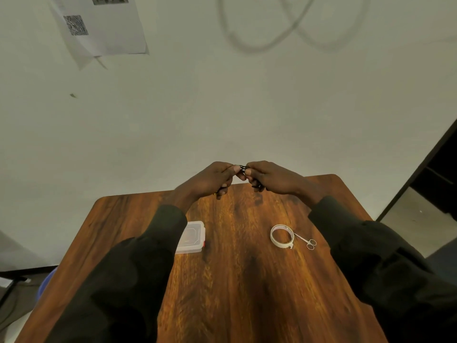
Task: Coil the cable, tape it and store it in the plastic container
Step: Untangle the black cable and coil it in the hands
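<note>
Your left hand (210, 179) and your right hand (269, 178) are raised together above the far edge of the wooden table (235, 280), fingertips nearly meeting. Between them you hold the black cable (241, 168): each hand has its fingers curled and pinching it, the left from one side, the right from the other. Only a short dark stretch shows between your thumbs, with what looks like more of it dangling under the right palm; the bundle is small and partly hidden, so whether it is coiled is hard to say.

The plastic container (194, 237) sits on the table to the left, its lid shut, partly covered by your left sleeve (138, 268). To the right, well apart from the container, the roll of white tape (282, 235) lies flat, and a small pair of scissors (306, 241) lies just beside it, handles pointing away from the roll. On the wall behind hangs a sheet of paper (103, 28) with a printed code.
</note>
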